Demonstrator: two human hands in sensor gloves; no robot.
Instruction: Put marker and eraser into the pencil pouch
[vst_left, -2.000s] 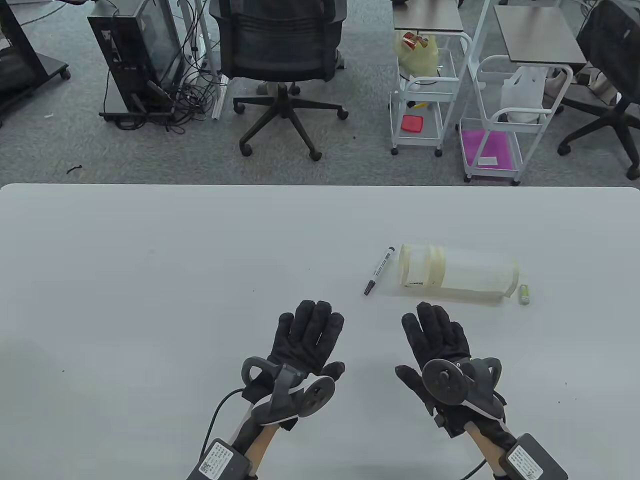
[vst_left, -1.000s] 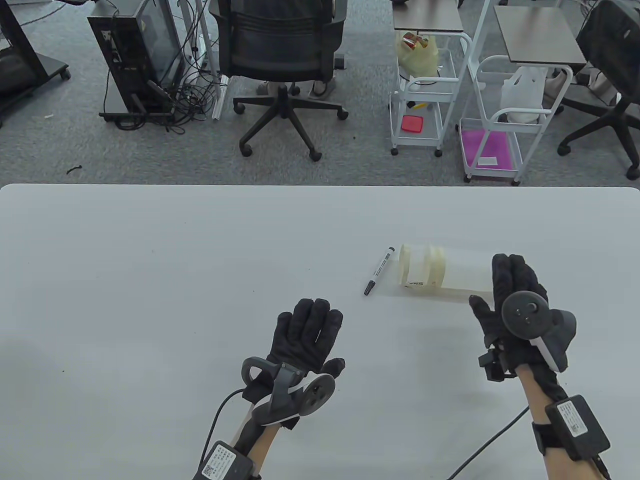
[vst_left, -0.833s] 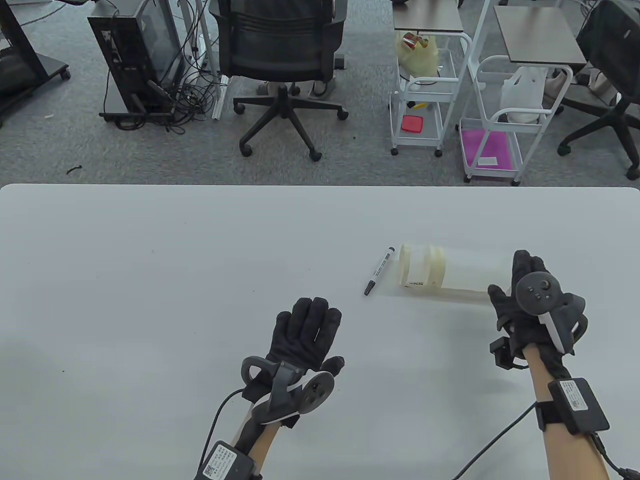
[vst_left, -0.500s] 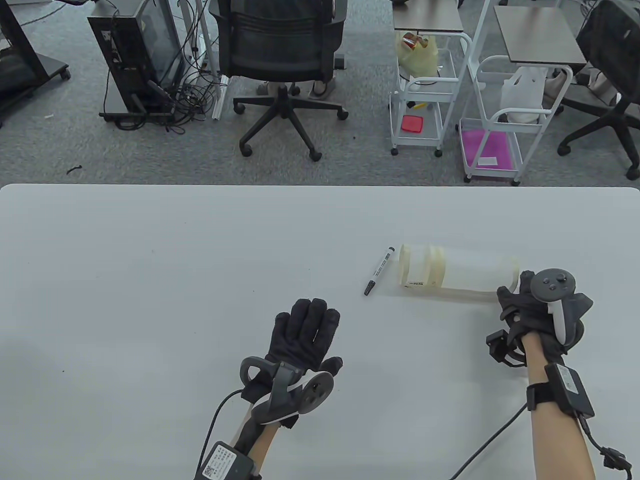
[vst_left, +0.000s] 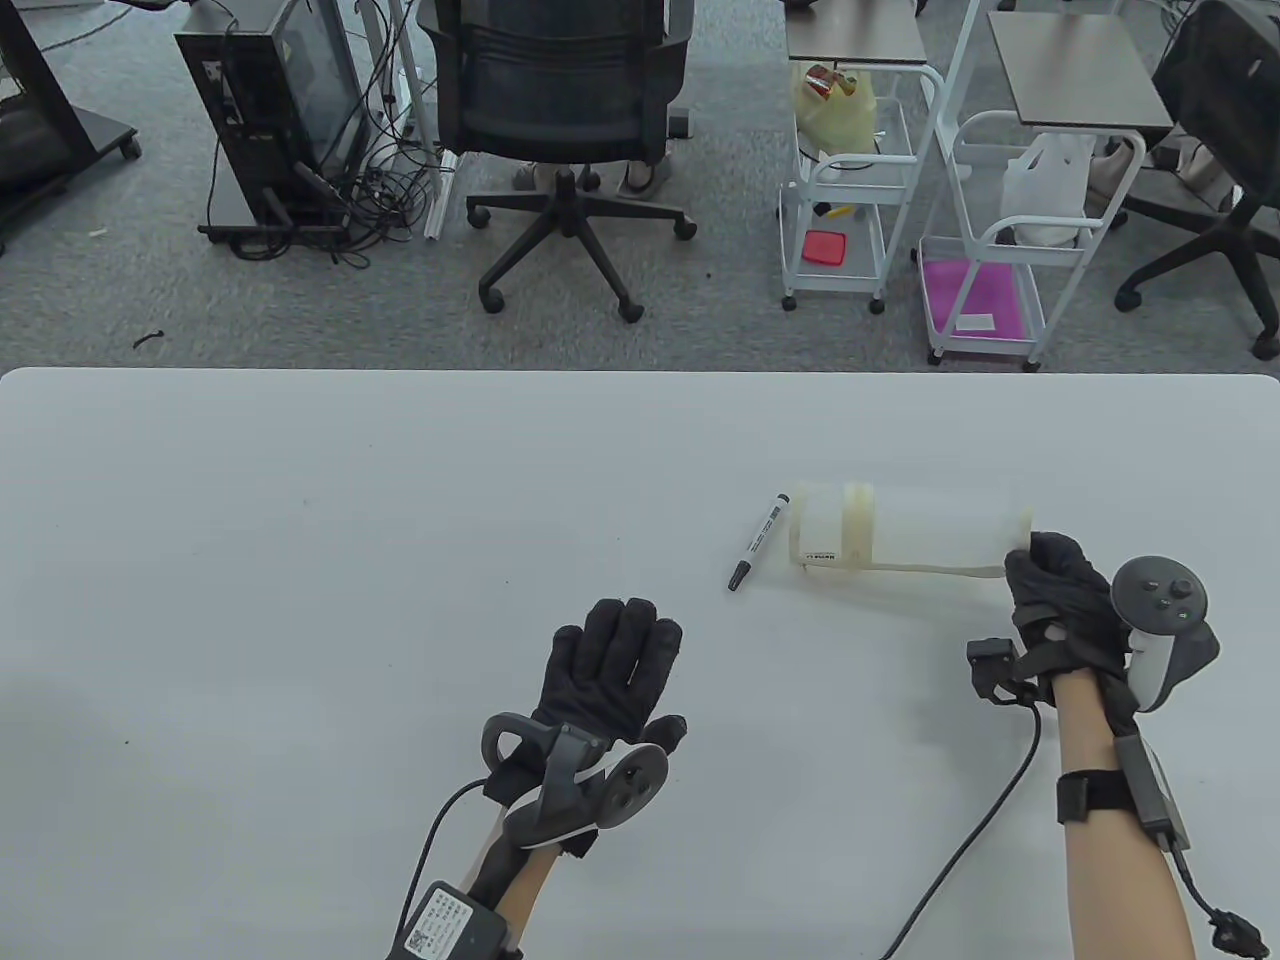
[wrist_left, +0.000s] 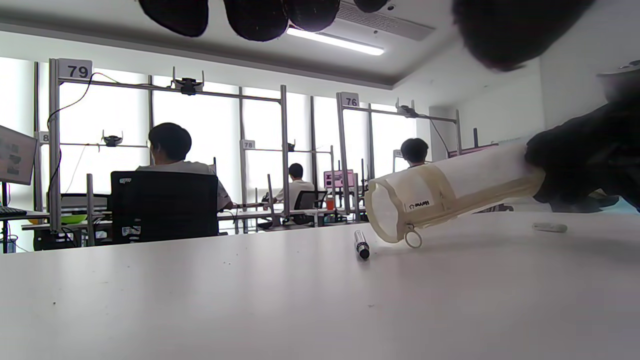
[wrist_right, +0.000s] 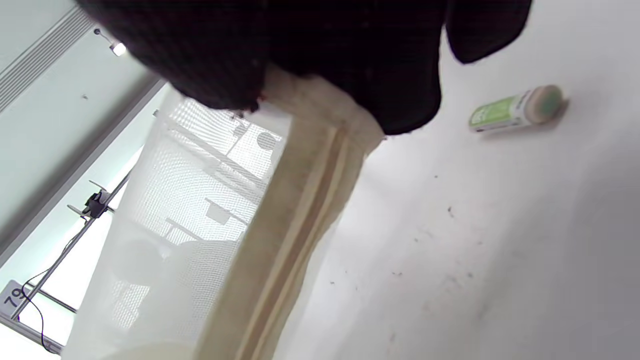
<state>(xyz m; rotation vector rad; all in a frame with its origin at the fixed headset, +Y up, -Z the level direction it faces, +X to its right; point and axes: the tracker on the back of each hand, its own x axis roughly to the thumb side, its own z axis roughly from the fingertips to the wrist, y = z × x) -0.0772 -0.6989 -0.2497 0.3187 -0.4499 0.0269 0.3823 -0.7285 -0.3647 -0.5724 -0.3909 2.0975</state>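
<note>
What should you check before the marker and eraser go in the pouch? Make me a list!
1. Pouch held: ok. The right hand grips one end of the pencil pouch, lifting that end off the table.
2. Pouch open: cannot tell. The zipper pull hangs at the far end, but no opening shows.
3. Marker within reach: ok. The marker lies beside the pouch's far end, untouched.
4. Eraser found: ok. The eraser lies on the table near the right hand.
5. Left hand free: ok. The left hand holds nothing.
</note>
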